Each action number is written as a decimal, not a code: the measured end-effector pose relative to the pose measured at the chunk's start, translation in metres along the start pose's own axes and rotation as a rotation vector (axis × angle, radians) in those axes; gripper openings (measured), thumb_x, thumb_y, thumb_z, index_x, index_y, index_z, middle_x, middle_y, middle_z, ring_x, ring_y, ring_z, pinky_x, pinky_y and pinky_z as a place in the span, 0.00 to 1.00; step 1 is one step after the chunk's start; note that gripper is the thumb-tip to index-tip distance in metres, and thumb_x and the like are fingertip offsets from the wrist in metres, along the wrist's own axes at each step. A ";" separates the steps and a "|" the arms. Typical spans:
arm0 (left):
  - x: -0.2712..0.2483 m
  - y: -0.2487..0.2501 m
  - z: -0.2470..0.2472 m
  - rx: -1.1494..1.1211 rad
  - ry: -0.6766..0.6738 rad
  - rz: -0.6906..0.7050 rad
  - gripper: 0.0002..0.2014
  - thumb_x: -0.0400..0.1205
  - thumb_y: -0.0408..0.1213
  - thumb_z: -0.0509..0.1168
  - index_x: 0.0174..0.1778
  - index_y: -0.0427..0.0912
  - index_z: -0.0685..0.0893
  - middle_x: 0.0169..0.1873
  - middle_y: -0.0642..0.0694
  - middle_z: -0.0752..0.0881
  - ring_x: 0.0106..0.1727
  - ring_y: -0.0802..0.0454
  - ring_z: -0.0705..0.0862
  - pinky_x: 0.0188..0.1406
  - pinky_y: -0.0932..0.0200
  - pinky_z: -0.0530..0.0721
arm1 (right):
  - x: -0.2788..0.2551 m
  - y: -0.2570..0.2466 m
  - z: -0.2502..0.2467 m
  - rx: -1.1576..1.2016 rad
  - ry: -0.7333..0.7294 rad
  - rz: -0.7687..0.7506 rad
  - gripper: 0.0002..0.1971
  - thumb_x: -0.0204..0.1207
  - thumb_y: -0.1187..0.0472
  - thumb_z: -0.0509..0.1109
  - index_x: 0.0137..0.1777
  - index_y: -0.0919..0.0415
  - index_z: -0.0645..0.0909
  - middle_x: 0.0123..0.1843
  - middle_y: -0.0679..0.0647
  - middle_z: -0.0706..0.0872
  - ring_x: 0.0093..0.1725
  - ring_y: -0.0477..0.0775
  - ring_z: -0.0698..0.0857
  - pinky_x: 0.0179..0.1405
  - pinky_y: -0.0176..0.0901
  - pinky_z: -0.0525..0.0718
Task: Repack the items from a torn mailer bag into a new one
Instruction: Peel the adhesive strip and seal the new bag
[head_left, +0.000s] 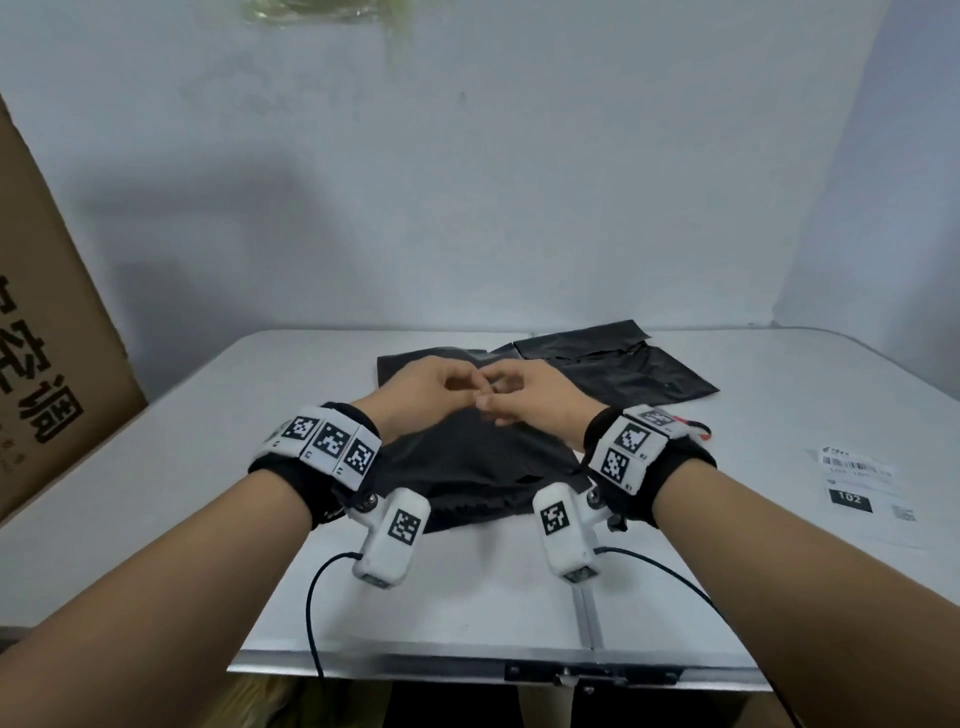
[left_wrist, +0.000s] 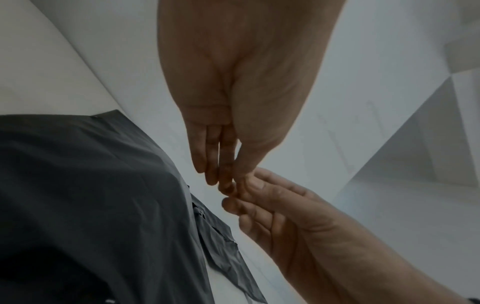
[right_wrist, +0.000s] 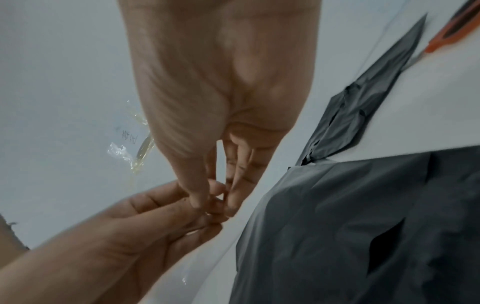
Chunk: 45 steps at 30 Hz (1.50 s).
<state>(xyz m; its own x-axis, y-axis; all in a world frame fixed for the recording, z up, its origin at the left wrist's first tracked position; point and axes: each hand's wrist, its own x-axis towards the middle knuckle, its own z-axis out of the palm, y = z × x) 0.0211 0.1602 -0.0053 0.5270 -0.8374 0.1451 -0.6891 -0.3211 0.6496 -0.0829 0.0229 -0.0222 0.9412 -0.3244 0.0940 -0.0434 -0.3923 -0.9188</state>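
Both forearms reached forward; the left hand and right hand met fingertip to fingertip, fingers loosely curled.

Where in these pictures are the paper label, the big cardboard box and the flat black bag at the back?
paper label (head_left: 865, 493): head view, its black number patch.
cardboard box (head_left: 47, 332): head view, printed side.
flat black bag (head_left: 623, 364): head view, its middle.

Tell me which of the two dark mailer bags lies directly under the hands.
The near bag, bulging at the table's centre, sits beneath both hands. The far bag lies flat and crumpled behind it to the right, clear of the hands.
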 end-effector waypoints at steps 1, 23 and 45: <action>0.005 0.003 0.002 0.033 -0.007 0.010 0.04 0.78 0.43 0.69 0.46 0.50 0.89 0.48 0.53 0.90 0.55 0.55 0.85 0.58 0.61 0.77 | 0.000 0.003 -0.004 -0.005 0.054 0.003 0.13 0.76 0.64 0.72 0.58 0.66 0.84 0.46 0.61 0.89 0.41 0.50 0.87 0.40 0.32 0.86; 0.180 0.010 0.015 -0.075 0.284 -0.136 0.16 0.79 0.27 0.58 0.49 0.49 0.88 0.47 0.46 0.84 0.21 0.54 0.72 0.14 0.73 0.70 | 0.133 0.101 -0.193 0.034 0.676 0.360 0.11 0.70 0.73 0.68 0.35 0.56 0.78 0.36 0.59 0.87 0.30 0.51 0.85 0.33 0.40 0.87; 0.217 -0.006 0.047 -0.167 0.119 -0.206 0.17 0.78 0.29 0.57 0.40 0.55 0.86 0.42 0.46 0.83 0.45 0.40 0.86 0.26 0.63 0.73 | 0.129 0.131 -0.219 -0.461 0.610 0.451 0.14 0.75 0.62 0.65 0.55 0.55 0.90 0.60 0.55 0.90 0.61 0.60 0.85 0.59 0.42 0.81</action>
<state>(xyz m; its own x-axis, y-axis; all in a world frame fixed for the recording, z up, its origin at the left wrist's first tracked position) 0.1161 -0.0403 -0.0132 0.7089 -0.7010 0.0776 -0.4751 -0.3933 0.7872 -0.0403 -0.2586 -0.0465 0.4656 -0.8823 0.0693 -0.6213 -0.3817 -0.6844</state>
